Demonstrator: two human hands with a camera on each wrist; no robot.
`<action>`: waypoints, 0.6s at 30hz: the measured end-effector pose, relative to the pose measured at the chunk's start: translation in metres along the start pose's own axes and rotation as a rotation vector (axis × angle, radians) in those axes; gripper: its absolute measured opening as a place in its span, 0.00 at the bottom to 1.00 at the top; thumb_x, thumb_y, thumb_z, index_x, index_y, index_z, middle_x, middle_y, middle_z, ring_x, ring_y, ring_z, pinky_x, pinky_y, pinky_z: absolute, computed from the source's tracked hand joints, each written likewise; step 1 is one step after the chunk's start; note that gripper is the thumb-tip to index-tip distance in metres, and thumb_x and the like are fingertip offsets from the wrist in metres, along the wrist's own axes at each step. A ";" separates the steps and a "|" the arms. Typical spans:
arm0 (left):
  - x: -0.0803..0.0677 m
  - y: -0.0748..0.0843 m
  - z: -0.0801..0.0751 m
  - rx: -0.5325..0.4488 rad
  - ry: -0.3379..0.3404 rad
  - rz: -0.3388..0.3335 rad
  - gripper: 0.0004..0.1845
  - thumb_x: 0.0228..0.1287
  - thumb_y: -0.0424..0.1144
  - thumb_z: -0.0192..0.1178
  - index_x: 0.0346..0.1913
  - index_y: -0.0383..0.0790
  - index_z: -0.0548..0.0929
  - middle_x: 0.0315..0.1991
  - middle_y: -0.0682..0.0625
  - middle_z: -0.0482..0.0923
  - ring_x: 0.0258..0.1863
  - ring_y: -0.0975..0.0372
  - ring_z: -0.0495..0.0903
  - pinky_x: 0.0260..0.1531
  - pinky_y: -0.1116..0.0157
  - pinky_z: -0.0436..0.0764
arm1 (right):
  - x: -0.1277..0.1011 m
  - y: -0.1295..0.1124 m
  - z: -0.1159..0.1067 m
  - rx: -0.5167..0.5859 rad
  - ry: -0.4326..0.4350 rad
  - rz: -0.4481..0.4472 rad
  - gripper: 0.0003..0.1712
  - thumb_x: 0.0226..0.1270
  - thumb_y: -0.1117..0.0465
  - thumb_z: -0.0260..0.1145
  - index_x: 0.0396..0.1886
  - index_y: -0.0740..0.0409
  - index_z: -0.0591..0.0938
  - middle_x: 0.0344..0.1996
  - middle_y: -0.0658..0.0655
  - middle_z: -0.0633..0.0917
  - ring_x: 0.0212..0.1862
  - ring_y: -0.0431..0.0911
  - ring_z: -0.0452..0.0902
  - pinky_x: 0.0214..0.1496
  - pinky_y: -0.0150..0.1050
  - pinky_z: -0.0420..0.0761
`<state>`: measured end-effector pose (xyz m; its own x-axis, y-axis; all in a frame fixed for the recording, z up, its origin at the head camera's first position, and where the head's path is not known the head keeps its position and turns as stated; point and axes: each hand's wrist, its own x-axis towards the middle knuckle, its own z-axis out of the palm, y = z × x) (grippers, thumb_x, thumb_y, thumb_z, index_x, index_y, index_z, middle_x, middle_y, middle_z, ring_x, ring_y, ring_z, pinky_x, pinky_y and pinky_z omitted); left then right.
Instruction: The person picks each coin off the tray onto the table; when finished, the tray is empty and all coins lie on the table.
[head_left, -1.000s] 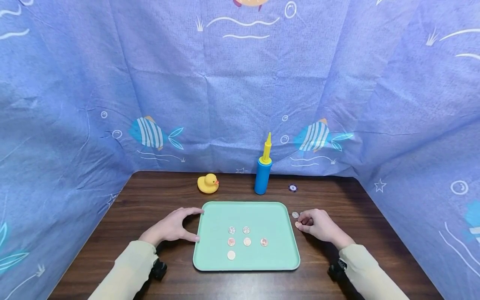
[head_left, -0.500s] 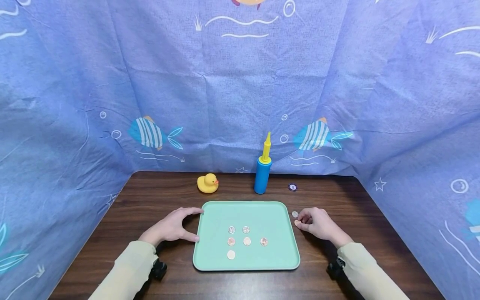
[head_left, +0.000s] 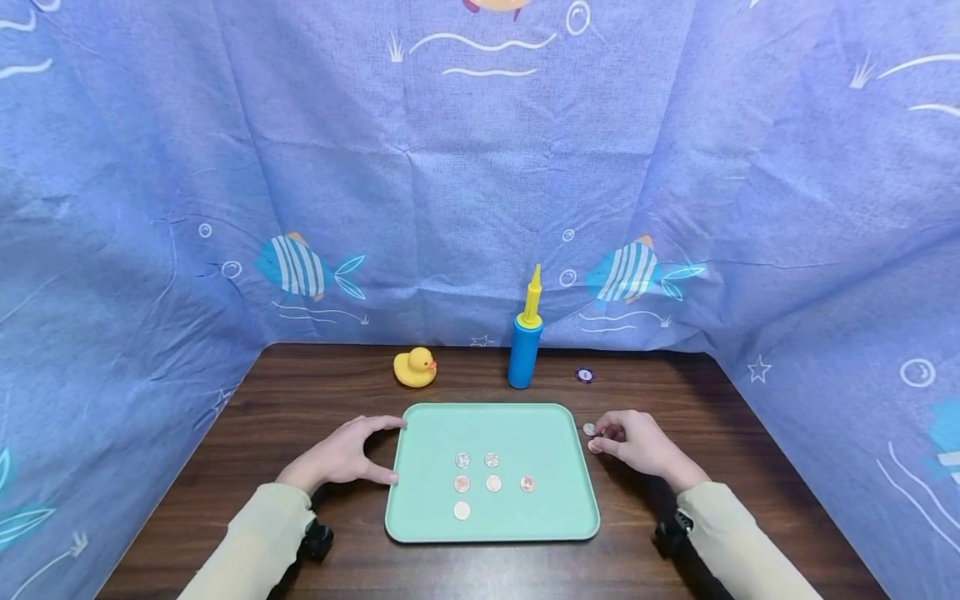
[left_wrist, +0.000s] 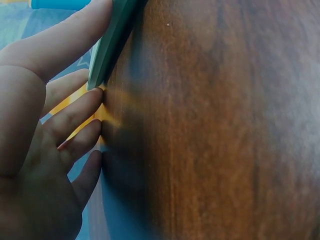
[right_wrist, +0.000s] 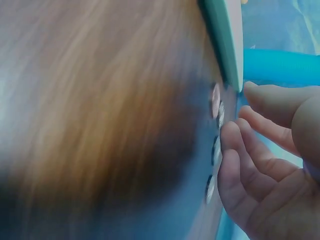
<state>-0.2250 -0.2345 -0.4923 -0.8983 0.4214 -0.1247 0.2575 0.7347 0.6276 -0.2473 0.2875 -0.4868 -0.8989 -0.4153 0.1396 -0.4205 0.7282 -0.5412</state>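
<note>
My left hand (head_left: 341,452) rests at the left edge of the light-green tray (head_left: 517,430), thumb and fingertips spread along its rim. In the left wrist view its fingers (left_wrist: 75,115) are extended and hold nothing. Several silver and copper coins lie flat on the tray, one silver coin (head_left: 463,460) among them. Right of the tray, my right hand (head_left: 637,443) hovers low over a copper coin (head_left: 595,447) and a silver coin (head_left: 588,429) on the table. The right wrist view shows a gap between thumb and fingers, with several coins (right_wrist: 216,102) beside the fingertips.
Behind the tray stand a yellow rubber duck (head_left: 415,367) and an upright blue balloon pump (head_left: 524,354) with a yellow nozzle. A dark poker chip (head_left: 585,376) lies at the back right. A blue fish-patterned cloth (head_left: 480,192) hangs around the dark wooden table (head_left: 315,379).
My right thumb and fingers have parted above the copper coin, and the hand has shifted slightly away from me. My left hand keeps its place at the tray edge.
</note>
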 end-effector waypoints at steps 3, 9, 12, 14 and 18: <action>0.000 0.000 0.000 0.004 0.001 0.006 0.48 0.50 0.60 0.82 0.75 0.52 0.75 0.74 0.48 0.72 0.74 0.46 0.67 0.70 0.40 0.68 | 0.004 -0.007 0.002 0.019 -0.016 -0.041 0.03 0.66 0.62 0.76 0.37 0.54 0.88 0.24 0.41 0.84 0.25 0.33 0.76 0.29 0.32 0.77; 0.000 0.000 -0.001 0.009 0.000 0.012 0.48 0.51 0.60 0.81 0.76 0.52 0.75 0.74 0.47 0.72 0.74 0.45 0.67 0.70 0.39 0.69 | 0.018 -0.033 0.008 0.030 -0.066 -0.119 0.04 0.68 0.63 0.75 0.40 0.56 0.89 0.29 0.43 0.84 0.30 0.34 0.75 0.32 0.32 0.78; 0.000 0.001 -0.001 0.005 0.001 0.006 0.48 0.51 0.60 0.82 0.75 0.52 0.75 0.74 0.48 0.72 0.74 0.46 0.67 0.70 0.40 0.68 | 0.025 -0.046 0.013 0.030 -0.101 -0.157 0.05 0.69 0.63 0.75 0.42 0.58 0.89 0.31 0.43 0.85 0.32 0.33 0.77 0.35 0.32 0.80; 0.000 0.001 0.000 0.001 0.005 0.002 0.48 0.50 0.59 0.82 0.75 0.52 0.75 0.74 0.48 0.73 0.74 0.46 0.68 0.70 0.40 0.69 | 0.029 -0.054 0.017 0.038 -0.125 -0.177 0.06 0.69 0.63 0.75 0.42 0.58 0.89 0.32 0.44 0.86 0.33 0.33 0.79 0.36 0.33 0.82; 0.000 0.001 0.000 -0.001 0.005 0.009 0.48 0.51 0.59 0.82 0.75 0.51 0.75 0.74 0.48 0.73 0.74 0.46 0.68 0.69 0.40 0.69 | 0.037 -0.068 0.024 0.053 -0.166 -0.193 0.06 0.68 0.63 0.76 0.43 0.58 0.89 0.32 0.44 0.87 0.35 0.35 0.81 0.38 0.37 0.84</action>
<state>-0.2246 -0.2339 -0.4911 -0.8977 0.4254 -0.1149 0.2657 0.7305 0.6291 -0.2490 0.2094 -0.4641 -0.7685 -0.6305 0.1088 -0.5711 0.5993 -0.5609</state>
